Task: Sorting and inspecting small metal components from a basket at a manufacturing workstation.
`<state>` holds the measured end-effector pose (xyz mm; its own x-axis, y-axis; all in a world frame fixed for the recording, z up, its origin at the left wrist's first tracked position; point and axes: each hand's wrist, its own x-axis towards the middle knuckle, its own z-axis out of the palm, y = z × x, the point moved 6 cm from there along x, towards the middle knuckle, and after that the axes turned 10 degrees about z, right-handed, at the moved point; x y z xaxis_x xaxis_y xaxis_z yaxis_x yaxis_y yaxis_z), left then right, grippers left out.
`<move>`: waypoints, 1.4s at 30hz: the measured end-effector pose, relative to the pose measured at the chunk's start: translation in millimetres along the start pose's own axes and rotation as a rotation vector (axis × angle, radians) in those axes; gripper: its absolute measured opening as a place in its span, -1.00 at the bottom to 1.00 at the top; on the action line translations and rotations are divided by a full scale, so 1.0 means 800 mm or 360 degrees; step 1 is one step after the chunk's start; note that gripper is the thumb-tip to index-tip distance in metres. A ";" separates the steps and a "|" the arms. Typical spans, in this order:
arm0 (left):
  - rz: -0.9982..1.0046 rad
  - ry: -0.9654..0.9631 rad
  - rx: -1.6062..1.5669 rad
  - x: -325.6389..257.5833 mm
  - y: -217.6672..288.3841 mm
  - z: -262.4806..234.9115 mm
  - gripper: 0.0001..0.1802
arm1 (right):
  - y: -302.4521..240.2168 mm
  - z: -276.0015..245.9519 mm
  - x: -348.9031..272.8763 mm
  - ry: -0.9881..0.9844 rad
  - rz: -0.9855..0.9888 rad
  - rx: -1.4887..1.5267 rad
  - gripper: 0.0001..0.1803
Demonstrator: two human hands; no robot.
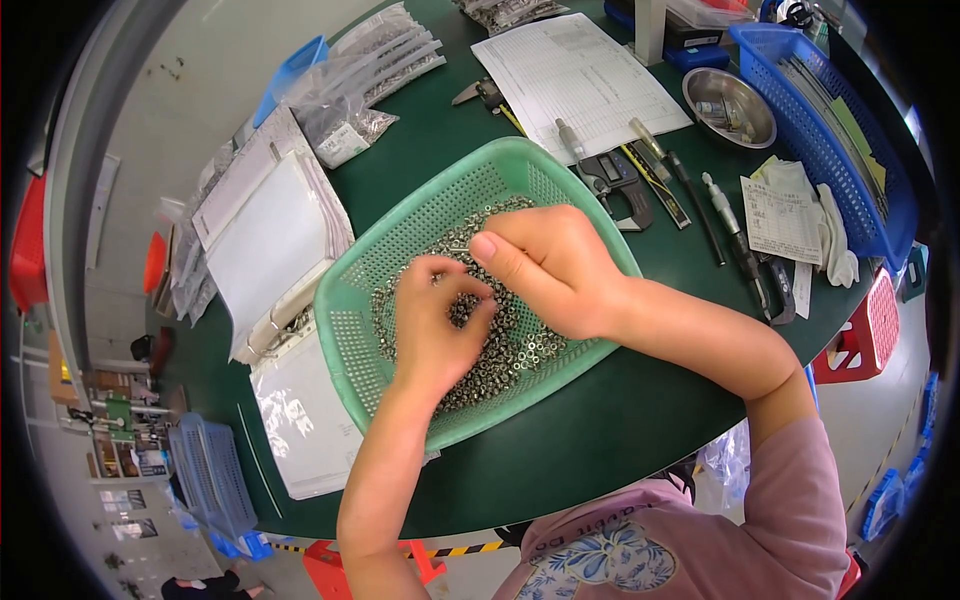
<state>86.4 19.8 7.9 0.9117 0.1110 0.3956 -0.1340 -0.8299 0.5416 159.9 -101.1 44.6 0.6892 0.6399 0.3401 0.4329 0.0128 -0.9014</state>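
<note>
Here, two hands, left hand (435, 325) and right hand (545, 270), fingers pinching small metal nuts (510, 350) inside one green basket (350, 330).

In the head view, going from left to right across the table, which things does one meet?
Stack of white sheets → green perforated basket of small metal parts → digital caliper → folded paper slip → blue basket.
</note>
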 end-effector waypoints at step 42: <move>-0.0130 0.0333 -0.1401 -0.004 0.002 -0.023 -0.84 | 0.006 0.016 -0.001 -0.0277 0.0123 -0.0353 -0.65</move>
<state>76.6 28.3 20.9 0.8536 0.3197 0.4113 -0.3989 -0.1068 0.9108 153.6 -92.1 36.8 0.6231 0.7549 0.2045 0.5130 -0.1971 -0.8355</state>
